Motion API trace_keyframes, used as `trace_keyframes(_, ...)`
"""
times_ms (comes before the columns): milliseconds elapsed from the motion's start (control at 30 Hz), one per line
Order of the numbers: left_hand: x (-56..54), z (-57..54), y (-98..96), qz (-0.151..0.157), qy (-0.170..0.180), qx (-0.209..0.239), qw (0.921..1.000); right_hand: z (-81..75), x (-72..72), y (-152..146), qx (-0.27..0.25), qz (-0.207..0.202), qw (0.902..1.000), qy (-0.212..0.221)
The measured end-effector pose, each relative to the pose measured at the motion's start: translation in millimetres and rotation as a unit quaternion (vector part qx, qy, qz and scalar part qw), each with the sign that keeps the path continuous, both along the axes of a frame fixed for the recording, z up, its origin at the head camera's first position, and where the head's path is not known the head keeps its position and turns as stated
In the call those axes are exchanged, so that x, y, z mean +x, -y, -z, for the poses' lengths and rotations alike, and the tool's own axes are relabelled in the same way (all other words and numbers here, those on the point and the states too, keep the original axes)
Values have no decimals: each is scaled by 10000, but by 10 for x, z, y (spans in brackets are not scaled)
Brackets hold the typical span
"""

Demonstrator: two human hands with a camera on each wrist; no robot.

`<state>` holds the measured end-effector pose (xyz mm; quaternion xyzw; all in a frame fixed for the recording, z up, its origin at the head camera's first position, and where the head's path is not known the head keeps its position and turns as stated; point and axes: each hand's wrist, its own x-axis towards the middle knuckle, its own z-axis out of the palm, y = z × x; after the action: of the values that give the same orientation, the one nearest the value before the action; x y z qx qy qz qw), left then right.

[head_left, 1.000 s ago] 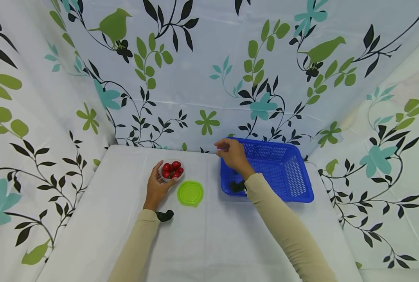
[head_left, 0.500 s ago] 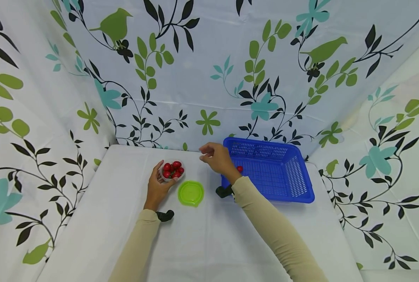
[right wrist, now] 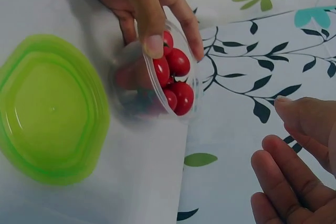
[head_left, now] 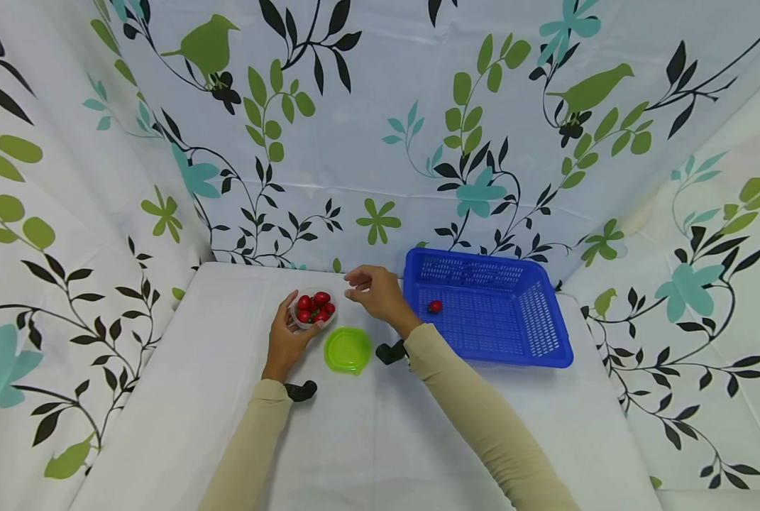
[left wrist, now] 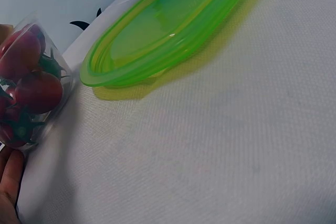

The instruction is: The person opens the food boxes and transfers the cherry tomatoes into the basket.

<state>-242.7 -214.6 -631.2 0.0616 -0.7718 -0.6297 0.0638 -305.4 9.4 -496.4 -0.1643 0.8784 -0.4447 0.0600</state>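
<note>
My left hand (head_left: 282, 348) grips a small clear plastic tub (right wrist: 131, 100) on the left of the table, with thumb and fingers on opposite sides. Several red cherry tomatoes (head_left: 314, 308) fill it, some with green stems in the left wrist view. My right hand (head_left: 381, 294) hovers between tub and basket, fingers loosely bent and apart from the thumb, holding nothing. One cherry tomato (head_left: 435, 306) lies in the left part of a blue plastic basket (head_left: 510, 353). A translucent green lid (head_left: 348, 350) lies on the table, right of the tub.
A white cloth covers the table (head_left: 354, 440). Behind it hangs a curtain (head_left: 354, 135) printed with leaves and birds, close to the table's far edge. The basket's raised walls stand at the back right.
My right hand has moved left from over the basket towards the tub, uncovering the tomato in the basket. My left hand and the tub have stayed in place.
</note>
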Motion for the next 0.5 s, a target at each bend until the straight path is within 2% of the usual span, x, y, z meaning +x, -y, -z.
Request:
trace_keyframes(167,3,-13,-7,-8,-102,-4,9999,41,32,97,48,-66,10000,46)
trace_keyframes(500,1,-14,-20,-21,-164,-52,9999,229,58,275,272,-139,9995,-15)
